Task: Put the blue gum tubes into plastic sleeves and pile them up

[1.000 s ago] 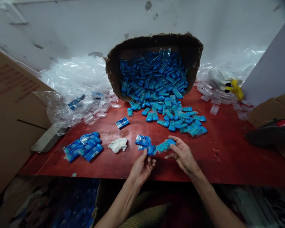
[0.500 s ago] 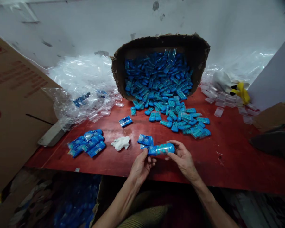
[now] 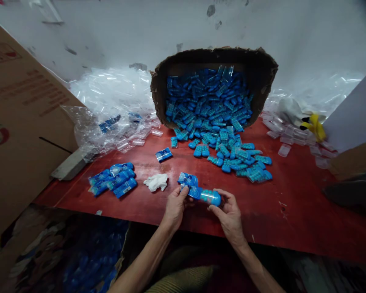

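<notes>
My left hand pinches a printed blue plastic sleeve between thumb and fingers. A small clear container with a rounded blue end and teal beads inside is partly in the sleeve's right end. My right hand grips that blue end, thumb below and fingers behind. Just beyond the held sleeve, another flat blue sleeve lies on the red table. To the left are a crumpled white cloth or tissue and a group of blue sleeved packs.
A cardboard box on its side spills many blue bead containers onto the table. Clear plastic pieces are heaped at left and right. A single blue pack lies mid-table. A large carton stands at left.
The bead container sits deeper in the sleeve, with less of its clear part showing. My right hand has come closer to my left. The camera view has shifted slightly.
</notes>
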Demonstrator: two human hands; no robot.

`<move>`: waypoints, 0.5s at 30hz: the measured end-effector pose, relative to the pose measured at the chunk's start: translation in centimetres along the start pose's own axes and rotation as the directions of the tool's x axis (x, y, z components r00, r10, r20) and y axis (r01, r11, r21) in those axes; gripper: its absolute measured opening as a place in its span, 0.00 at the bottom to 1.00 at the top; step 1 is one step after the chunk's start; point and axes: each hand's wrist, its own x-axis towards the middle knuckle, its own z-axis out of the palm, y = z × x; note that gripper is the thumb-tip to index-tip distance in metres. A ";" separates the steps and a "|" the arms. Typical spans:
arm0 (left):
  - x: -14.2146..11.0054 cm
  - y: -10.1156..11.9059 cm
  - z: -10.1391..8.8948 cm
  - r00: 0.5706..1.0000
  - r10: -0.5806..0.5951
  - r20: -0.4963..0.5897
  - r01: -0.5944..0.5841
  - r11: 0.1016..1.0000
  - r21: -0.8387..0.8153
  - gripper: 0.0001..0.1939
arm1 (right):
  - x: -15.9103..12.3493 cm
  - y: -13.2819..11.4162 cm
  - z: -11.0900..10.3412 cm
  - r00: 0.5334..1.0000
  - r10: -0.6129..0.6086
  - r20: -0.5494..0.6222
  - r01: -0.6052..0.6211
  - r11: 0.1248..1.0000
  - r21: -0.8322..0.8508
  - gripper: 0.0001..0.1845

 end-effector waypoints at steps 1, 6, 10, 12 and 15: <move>0.0 0.0 0.0 1.000 0.000 0.001 0.000 1.000 0.009 0.15 | -0.1 0.1 0.1 1.000 -0.002 -0.005 0.002 1.000 0.005 0.23; 0.0 -0.1 0.0 0.999 -0.026 -0.022 0.026 1.000 0.006 0.16 | -0.4 0.7 0.5 0.997 0.074 -0.027 -0.072 0.995 0.067 0.21; 0.2 -0.4 -0.3 0.999 -0.041 -0.018 0.041 0.999 0.001 0.16 | -0.6 1.3 0.6 0.998 0.014 -0.060 -0.011 0.999 0.043 0.23; 0.3 -0.3 -0.3 0.999 -0.050 -0.007 0.050 0.999 0.007 0.16 | -0.6 1.4 0.6 0.999 0.009 -0.047 -0.007 0.999 0.038 0.23; 0.2 0.0 0.0 0.999 -0.044 0.006 0.044 0.999 0.004 0.15 | -0.7 1.5 0.6 0.997 -0.050 -0.051 0.050 0.999 -0.008 0.21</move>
